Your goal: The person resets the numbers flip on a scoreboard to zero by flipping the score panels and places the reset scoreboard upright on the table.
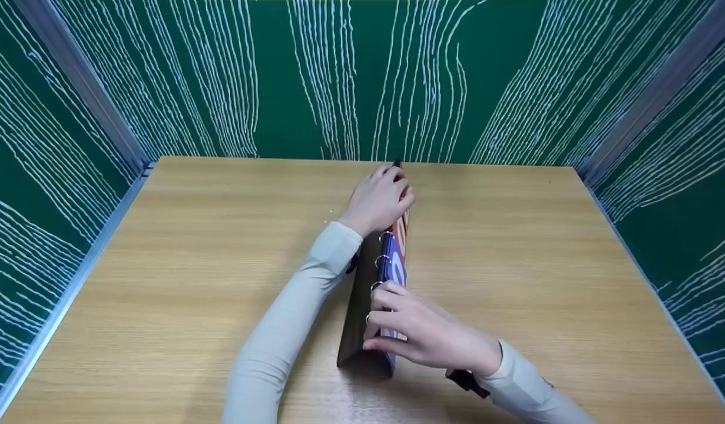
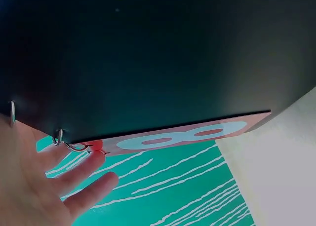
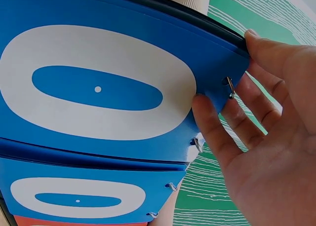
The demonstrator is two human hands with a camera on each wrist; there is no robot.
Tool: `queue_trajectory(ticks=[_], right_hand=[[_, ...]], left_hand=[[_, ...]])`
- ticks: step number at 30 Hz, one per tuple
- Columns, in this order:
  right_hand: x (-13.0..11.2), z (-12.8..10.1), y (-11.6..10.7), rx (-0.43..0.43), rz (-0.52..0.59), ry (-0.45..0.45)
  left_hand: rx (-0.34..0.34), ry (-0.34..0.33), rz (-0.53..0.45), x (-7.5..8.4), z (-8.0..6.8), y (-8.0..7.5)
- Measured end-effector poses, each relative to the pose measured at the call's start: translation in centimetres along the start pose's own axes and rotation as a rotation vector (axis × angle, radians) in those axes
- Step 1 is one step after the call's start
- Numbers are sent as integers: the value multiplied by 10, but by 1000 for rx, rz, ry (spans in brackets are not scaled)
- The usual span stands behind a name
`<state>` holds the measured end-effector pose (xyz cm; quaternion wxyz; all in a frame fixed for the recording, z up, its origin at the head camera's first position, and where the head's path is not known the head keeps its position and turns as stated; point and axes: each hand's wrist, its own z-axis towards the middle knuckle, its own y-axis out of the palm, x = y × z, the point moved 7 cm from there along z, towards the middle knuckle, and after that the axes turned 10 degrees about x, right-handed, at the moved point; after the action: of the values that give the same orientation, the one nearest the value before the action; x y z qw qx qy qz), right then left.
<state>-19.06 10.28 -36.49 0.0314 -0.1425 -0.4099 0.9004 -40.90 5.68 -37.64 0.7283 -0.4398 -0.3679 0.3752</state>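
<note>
Overhead, from the head view, a ring-bound flip scoreboard (image 1: 381, 288) stands tent-wise at mid counter (image 1: 515, 265), dark backing toward the person's left. The left hand (image 1: 378, 200) curls over its far end, fingers wrapped on the top edge; the right hand (image 1: 424, 335) pinches the near end at the rings, thumb on the dark side and fingers on the blue cards. From the left wrist view, only the dark backboard (image 2: 158, 58) fills the frame, with an orange card's (image 2: 187, 135) edge below it; the left fingers (image 2: 84, 186) show nearly straight just under the metal rings (image 2: 66, 142), so how firmly they hold cannot be told here. From the right wrist view, the blue number cards (image 3: 98, 88) printed with white zeros lie just left of the right fingers (image 3: 212, 132), whose tips press the card edge beside a ring (image 3: 229, 87). To handle it well, I judge both ends should be steadied evenly, with fingertips kept beside the rings so the cards swing freely and the stand does not splay.
</note>
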Motion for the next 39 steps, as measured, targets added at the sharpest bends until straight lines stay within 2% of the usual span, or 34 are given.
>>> queue_trajectory(ticks=[7,14,21,29,33,39], right_hand=[[0,0,0,2,-2,-7],[-3,2,-4,61,-1,-60],[-2,2,-3,55,1,-43],[-3,1,-4,62,7,-45],[-2,0,-3,47,12,-31],[-1,0,-2,20,2,-12]], left_hand=[[11,-51,-56,-3,-1,-1],[58,-79,-118,-4,-1,-4],[80,-156,-197,-11,-1,-3],[119,-175,-219,-16,-4,-4],[110,-183,-230,-22,-5,-4],[75,-221,-243,-41,-8,-3]])
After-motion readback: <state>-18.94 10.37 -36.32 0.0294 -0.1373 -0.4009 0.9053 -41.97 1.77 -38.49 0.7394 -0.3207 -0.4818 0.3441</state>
